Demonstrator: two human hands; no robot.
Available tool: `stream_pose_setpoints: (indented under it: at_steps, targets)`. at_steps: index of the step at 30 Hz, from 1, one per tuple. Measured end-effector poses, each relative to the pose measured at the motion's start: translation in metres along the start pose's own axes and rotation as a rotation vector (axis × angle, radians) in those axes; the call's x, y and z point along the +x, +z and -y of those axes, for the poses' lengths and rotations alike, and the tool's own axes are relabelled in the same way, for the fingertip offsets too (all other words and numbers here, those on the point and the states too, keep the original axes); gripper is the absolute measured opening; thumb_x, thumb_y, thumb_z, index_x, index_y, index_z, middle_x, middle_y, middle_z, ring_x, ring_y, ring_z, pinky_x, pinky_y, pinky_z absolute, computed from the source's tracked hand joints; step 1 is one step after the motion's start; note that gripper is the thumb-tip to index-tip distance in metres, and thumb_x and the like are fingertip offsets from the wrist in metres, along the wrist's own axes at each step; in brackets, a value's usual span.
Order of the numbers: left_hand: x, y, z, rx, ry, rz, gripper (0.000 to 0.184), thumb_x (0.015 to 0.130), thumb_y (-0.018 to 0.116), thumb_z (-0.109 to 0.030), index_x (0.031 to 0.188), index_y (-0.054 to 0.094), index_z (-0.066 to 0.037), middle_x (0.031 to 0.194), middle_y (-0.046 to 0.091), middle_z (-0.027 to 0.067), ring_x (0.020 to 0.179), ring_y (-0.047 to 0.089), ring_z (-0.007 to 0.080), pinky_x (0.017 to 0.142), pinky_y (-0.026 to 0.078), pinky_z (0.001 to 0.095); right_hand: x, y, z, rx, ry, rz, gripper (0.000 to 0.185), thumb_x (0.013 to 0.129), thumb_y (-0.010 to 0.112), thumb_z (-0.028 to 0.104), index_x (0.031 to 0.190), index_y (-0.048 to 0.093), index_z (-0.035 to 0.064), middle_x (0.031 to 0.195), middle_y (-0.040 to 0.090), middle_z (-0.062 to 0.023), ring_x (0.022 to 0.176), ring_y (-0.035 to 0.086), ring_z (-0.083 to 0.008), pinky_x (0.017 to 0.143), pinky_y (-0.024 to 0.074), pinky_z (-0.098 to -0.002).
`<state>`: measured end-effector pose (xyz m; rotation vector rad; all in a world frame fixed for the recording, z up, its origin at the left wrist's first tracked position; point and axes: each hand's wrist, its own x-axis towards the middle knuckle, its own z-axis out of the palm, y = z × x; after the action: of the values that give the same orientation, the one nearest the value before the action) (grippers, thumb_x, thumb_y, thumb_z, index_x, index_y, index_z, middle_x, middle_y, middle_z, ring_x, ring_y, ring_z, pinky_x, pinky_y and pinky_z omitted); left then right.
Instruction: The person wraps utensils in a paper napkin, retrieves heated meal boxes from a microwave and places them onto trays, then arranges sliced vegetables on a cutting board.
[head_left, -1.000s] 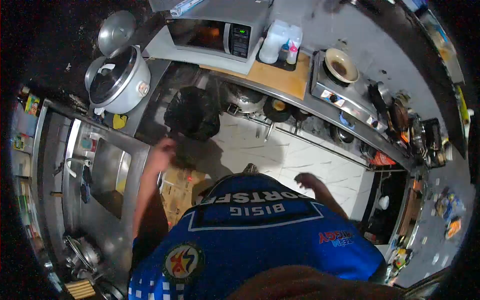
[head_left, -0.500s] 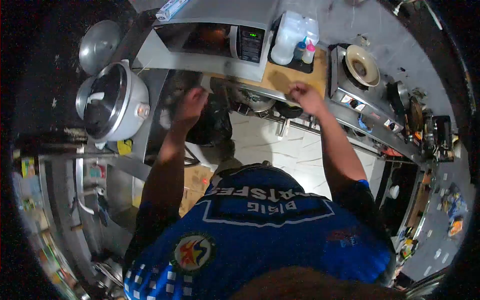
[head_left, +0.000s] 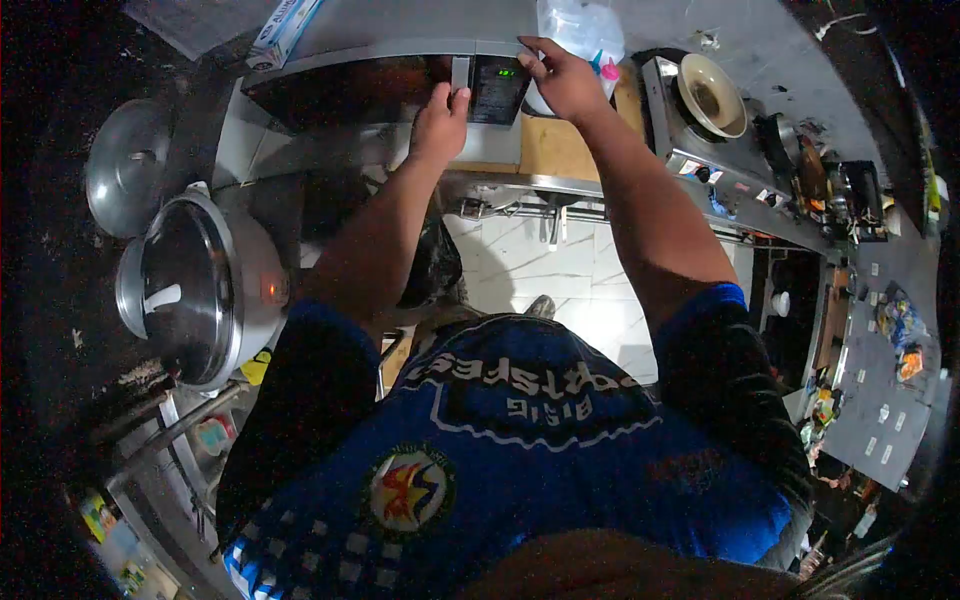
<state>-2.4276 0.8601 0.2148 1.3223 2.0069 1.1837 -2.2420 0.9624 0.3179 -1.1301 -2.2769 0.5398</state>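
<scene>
A microwave oven (head_left: 350, 85) with a dark door and a lit green display stands on the counter in front of me. My left hand (head_left: 440, 125) is closed at its upright door handle (head_left: 460, 73), fingertips curled on the handle's lower part. At the upper right corner of the oven, beside the control panel (head_left: 497, 92), my right hand (head_left: 568, 82) grips the edge, fingers over the top and thumb on the front. The door looks closed. Behind the right hand, partly hidden, are clear plastic containers (head_left: 585, 25) and a squeeze bottle with a pink cap (head_left: 610, 72).
To the right, a pan (head_left: 712, 97) sits on a gas stove (head_left: 665, 115). On my left are a big rice cooker (head_left: 215, 290) and a round metal lid (head_left: 128, 168). A foil box (head_left: 285, 35) lies atop the oven. A black bag (head_left: 432, 265) hangs below the counter.
Both hands have moved forward and up, from in front of the counter onto the microwave: the left to the door handle, the right to the upper right corner. The view has shifted.
</scene>
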Motion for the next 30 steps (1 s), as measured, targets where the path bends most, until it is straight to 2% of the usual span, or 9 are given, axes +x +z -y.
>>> stream_pose_setpoints:
  at_steps: [1,6,10,18,19,21,25,28,30]
  targets:
    - [0.000,0.001,0.002,-0.007,-0.005,0.005,0.045,0.106,0.049,-0.048,0.126,0.055,-0.008,0.107,0.070,0.0299,0.102,0.065,0.0527,0.085,0.050,0.0593,-0.001,0.001,0.000,-0.007,0.004,0.006,0.043,0.103,0.062,0.042,0.141,0.062,0.0204,0.106,0.076,-0.0181,0.097,0.073,-0.0304,0.085,0.0551,-0.0376]
    - [0.006,0.004,0.006,-0.021,-0.008,0.050,0.040,0.107,0.047,-0.046,0.118,0.054,-0.009,0.103,0.069,0.0293,0.100,0.064,0.0535,0.083,0.048,0.0614,-0.002,-0.001,0.009,0.131,0.171,0.057,0.039,0.103,0.066,0.033,0.139,0.063,0.0191,0.093,0.072,-0.0119,0.080,0.063,-0.0166,0.077,0.0519,-0.0331]
    - [0.004,0.006,0.009,-0.011,0.047,-0.010,0.040,0.107,0.047,-0.046,0.118,0.054,-0.008,0.103,0.069,0.0289,0.098,0.064,0.0539,0.082,0.048,0.0613,-0.002,0.009,-0.003,0.094,0.126,0.010,0.039,0.104,0.065,0.031,0.140,0.062,0.0174,0.093,0.073,-0.0115,0.081,0.063,-0.0161,0.076,0.0515,-0.0332]
    - [0.001,0.000,0.006,-0.043,0.081,0.012,0.040,0.107,0.048,-0.046,0.116,0.054,-0.007,0.102,0.069,0.0294,0.097,0.063,0.0547,0.079,0.049,0.0609,0.000,0.004,0.004,0.195,0.153,0.058,0.037,0.105,0.064,0.029,0.139,0.062,0.0183,0.077,0.061,-0.0031,0.063,0.052,-0.0098,0.061,0.0464,-0.0292]
    - [0.003,0.002,0.006,-0.044,0.078,0.014,0.040,0.107,0.048,-0.046,0.116,0.054,-0.007,0.102,0.069,0.0294,0.097,0.063,0.0547,0.079,0.049,0.0609,0.002,0.002,0.004,0.194,0.155,0.061,0.037,0.105,0.064,0.029,0.139,0.062,0.0183,0.077,0.061,-0.0031,0.063,0.052,-0.0098,0.061,0.0464,-0.0292]
    - [0.003,0.003,0.008,-0.056,0.098,-0.008,0.040,0.107,0.049,-0.045,0.115,0.054,-0.007,0.101,0.069,0.0287,0.095,0.063,0.0547,0.079,0.049,0.0610,0.006,0.000,0.000,0.133,0.178,0.101,0.038,0.103,0.066,0.035,0.135,0.062,0.0147,0.098,0.075,-0.0179,0.086,0.074,-0.0272,0.081,0.0557,-0.0385]
    - [0.004,0.003,0.010,-0.031,0.103,0.021,0.039,0.107,0.050,-0.044,0.113,0.055,-0.006,0.101,0.069,0.0290,0.095,0.063,0.0546,0.079,0.050,0.0604,0.006,0.004,-0.006,0.181,0.141,0.083,0.037,0.103,0.065,0.035,0.134,0.063,0.0147,0.100,0.075,-0.0180,0.088,0.074,-0.0273,0.082,0.0555,-0.0387]
    - [0.009,0.005,0.019,-0.050,0.076,0.023,0.039,0.106,0.050,-0.044,0.110,0.057,-0.006,0.101,0.069,0.0284,0.096,0.063,0.0538,0.079,0.050,0.0596,0.006,0.004,-0.001,0.117,0.259,0.159,0.037,0.103,0.064,0.037,0.135,0.062,0.0168,0.104,0.075,-0.0184,0.093,0.074,-0.0285,0.085,0.0551,-0.0389]
    - [0.010,0.002,0.018,-0.074,0.131,0.072,0.039,0.106,0.051,-0.044,0.109,0.057,-0.006,0.103,0.068,0.0275,0.098,0.063,0.0529,0.080,0.050,0.0580,0.005,0.007,-0.003,0.148,0.120,0.064,0.037,0.105,0.062,0.032,0.139,0.060,0.0184,0.070,0.057,-0.0031,0.058,0.054,-0.0104,0.056,0.0476,-0.0299]
